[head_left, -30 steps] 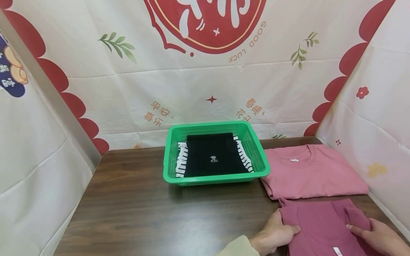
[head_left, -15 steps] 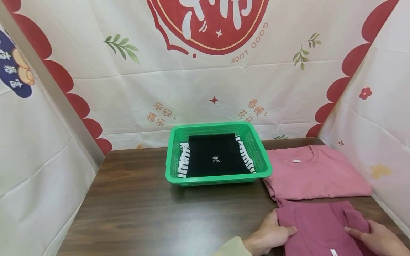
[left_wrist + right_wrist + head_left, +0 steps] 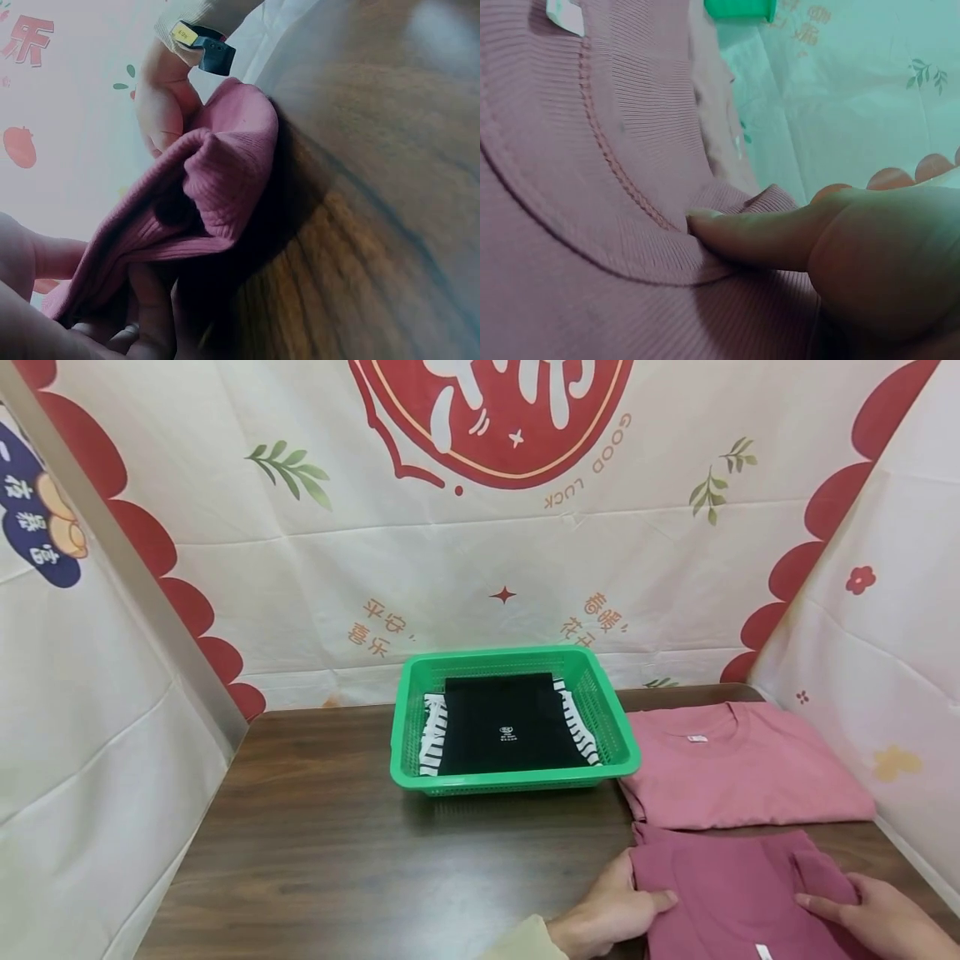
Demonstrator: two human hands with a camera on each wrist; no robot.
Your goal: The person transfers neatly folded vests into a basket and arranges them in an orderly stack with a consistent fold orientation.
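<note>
A folded dark pink ribbed top (image 3: 727, 893) with a white neck label is at the front right of the table in the head view. My left hand (image 3: 611, 906) grips its left edge, thumb on top; the left wrist view shows the fingers (image 3: 154, 307) curled underneath the cloth. On the opposite edge my right hand (image 3: 877, 914) pinches the top, its thumb (image 3: 757, 236) pressing near the neckline in the right wrist view. Seen from the left wrist, part of the folded edge stands off the wooden table. My right fingers under the cloth are hidden.
Behind the top lies a lighter pink folded T-shirt (image 3: 750, 768). A green basket (image 3: 517, 781) holds a folded black garment (image 3: 510, 727) over a black-and-white striped one (image 3: 432, 739). Printed cloth (image 3: 480, 560) hangs behind and at both sides of the dark wooden table (image 3: 322, 860).
Both hands have shifted slightly left with the dark pink top, keeping their hold. The head view has also swung a little, so the basket and T-shirt appear slightly farther right.
</note>
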